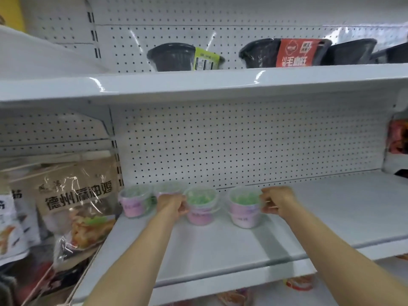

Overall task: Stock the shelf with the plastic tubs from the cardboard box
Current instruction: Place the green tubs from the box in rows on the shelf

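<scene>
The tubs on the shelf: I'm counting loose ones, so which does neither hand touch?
The leftmost tub, beside the bagged snack. It stands alone, while the left hand and right hand each grip a tub stack.

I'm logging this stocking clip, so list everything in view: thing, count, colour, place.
Plastic tubs: two stacks of two plus two more at the left, one partly hidden; pink with green contents; back of the middle shelf.
Middle shelf: one, white, in front of a pegboard back.
Upper shelf: one, white.
Black bowls: about four, black, one with a red sleeve, on the upper shelf.
Food bag: one, brown and clear, left bay.
Left hand: one, fingers grip the left stack's top tub.
Right hand: one, fingers grip the top tub of the right stack.
</scene>
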The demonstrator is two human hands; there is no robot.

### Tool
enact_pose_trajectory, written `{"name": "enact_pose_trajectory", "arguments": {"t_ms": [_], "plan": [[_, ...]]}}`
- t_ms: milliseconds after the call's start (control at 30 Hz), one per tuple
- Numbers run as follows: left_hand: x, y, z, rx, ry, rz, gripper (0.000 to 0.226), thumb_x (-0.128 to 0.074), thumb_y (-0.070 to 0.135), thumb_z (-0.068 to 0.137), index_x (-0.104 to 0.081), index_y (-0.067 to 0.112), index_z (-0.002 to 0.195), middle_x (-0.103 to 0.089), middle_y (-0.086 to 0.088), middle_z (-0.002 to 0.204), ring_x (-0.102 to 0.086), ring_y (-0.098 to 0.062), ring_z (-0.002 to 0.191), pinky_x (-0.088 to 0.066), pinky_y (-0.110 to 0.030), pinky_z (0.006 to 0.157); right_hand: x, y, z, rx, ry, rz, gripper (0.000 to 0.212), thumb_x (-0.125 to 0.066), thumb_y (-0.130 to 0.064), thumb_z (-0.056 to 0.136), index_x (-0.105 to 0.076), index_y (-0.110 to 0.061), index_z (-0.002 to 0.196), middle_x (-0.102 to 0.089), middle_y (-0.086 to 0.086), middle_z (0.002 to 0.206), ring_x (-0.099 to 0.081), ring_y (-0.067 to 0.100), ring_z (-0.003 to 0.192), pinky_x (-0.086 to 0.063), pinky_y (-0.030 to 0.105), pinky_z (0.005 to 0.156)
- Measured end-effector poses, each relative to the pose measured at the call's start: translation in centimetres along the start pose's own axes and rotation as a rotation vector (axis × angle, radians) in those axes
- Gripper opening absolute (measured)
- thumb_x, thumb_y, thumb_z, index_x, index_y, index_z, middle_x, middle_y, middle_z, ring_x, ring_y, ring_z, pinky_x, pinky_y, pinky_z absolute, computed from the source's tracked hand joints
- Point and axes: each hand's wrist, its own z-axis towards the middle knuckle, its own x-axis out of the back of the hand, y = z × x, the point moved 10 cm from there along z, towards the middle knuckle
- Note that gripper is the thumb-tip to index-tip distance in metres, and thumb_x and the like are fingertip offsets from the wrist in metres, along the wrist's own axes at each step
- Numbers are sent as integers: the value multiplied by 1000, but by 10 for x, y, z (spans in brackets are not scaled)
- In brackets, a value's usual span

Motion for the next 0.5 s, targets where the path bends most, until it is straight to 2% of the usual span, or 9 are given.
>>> {"name": "enact_pose_trajectory", "arguments": {"t_ms": [100, 167, 233, 300, 333, 400, 467, 500], "plan": [[-3, 2, 2, 5, 39, 9, 19, -61, -18, 73, -55, -1, 66, -54, -16, 55, -52, -20, 48, -48, -26, 36, -6, -1, 10, -16, 4, 0, 34, -61, 17, 75, -63, 14, 108, -51, 13, 60, -45, 20, 43, -49, 26, 43], [-5, 2, 3, 6, 69, 9, 16, -62, -16, 76, -56, -3, 69, -58, -16, 59, -56, -22, 50, -50, -28, 36, -10, -1, 18, -15, 2, 20, 30, -59, 18, 76, -62, 17, 105, -49, 13, 58, -43, 19, 38, -47, 30, 48], [-6, -1, 5, -1, 83, -14, 12, -61, -16, 76, -58, -4, 75, -59, -17, 63, -58, -24, 53, -51, -31, 37, -13, 1, 25, -7, 8, 51, 23, -59, 16, 77, -67, 9, 97, -51, 15, 63, -47, 21, 47, -49, 33, 53], [-6, -5, 4, -26, 85, -34, 8, -58, -9, 80, -61, -1, 82, -62, -16, 69, -61, -26, 56, -52, -30, 40, -11, 5, 33, 21, 38, 100, 12, -60, 8, 81, -65, 5, 91, -57, 16, 69, -53, 23, 54, -54, 36, 64], [-3, -9, 2, -48, 105, -32, 6, -57, -1, 84, -62, 1, 82, -64, -15, 73, -62, -26, 59, -53, -31, 46, -11, 8, 35, 41, 47, 133, 13, -61, 0, 85, -65, 5, 97, -63, 15, 76, -58, 24, 60, -55, 38, 71], [3, -20, -5, -90, 147, -10, 11, -57, 12, 86, -61, 9, 76, -65, -11, 78, -63, -26, 68, -55, -34, 61, -12, 19, 32, 76, 20, 193, 31, -60, -12, 91, -59, 0, 119, -66, 15, 104, -63, 26, 83, -54, 38, 80], [-4, -31, -14, -139, 105, 140, 7, -57, 5, 74, -57, 10, 79, -61, -9, 85, -56, -25, 73, -46, -28, 61, -21, 31, 17, 112, -59, 173, 53, -59, -8, 88, -44, -6, 139, -56, 13, 128, -56, 27, 108, -47, 38, 91], [-15, -37, -17, -155, 40, 228, 25, -57, 1, 67, -55, 9, 91, -59, -8, 90, -54, -22, 73, -42, -26, 57, -28, 37, 8, 131, -100, 129, 65, -58, -3, 85, -35, -8, 145, -51, 10, 132, -52, 26, 114, -44, 39, 96]]}}
